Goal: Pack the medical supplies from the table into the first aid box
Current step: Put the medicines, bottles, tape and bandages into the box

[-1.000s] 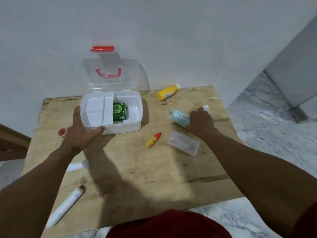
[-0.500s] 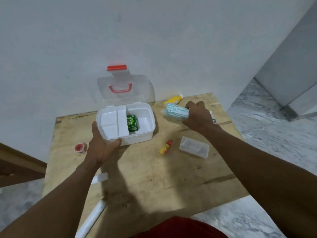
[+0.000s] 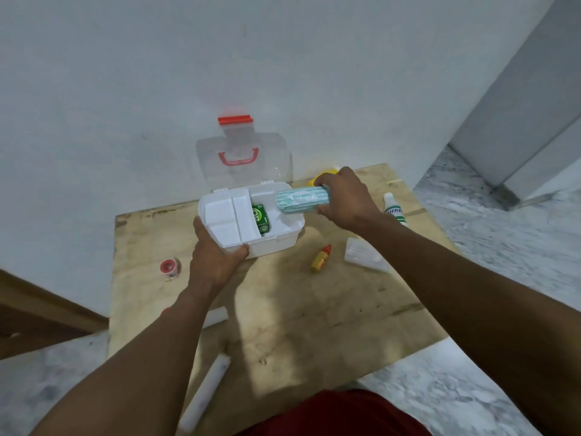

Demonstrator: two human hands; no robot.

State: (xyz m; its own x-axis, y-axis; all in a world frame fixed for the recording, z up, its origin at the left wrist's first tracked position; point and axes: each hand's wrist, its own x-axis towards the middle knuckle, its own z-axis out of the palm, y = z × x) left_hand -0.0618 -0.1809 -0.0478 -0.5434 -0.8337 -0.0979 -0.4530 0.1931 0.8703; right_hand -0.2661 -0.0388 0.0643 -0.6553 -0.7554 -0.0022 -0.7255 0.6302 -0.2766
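Observation:
The white first aid box (image 3: 276,243) stands open near the table's back edge, its clear lid (image 3: 242,158) with a red handle leaning on the wall. A green packet (image 3: 260,217) lies inside, beside a white divider tray. My left hand (image 3: 217,256) grips the box's front left corner. My right hand (image 3: 342,199) holds a teal striped roll (image 3: 301,199) above the box's right compartment. On the table lie a small yellow bottle with a red cap (image 3: 320,258), a clear plastic case (image 3: 361,255), a white and green bottle (image 3: 393,209), and a red tape roll (image 3: 169,267).
The wooden table (image 3: 283,309) stands against a white wall. A yellow bottle (image 3: 320,177) lies behind my right hand. A white tube (image 3: 207,391) lies near the front left edge, and another white item (image 3: 217,316) shows beside my left forearm. Marble floor surrounds the table.
My right hand lifted the teal striped roll off the table and carried it left over the box. My left hand kept its grip on the box. The camera view shifted.

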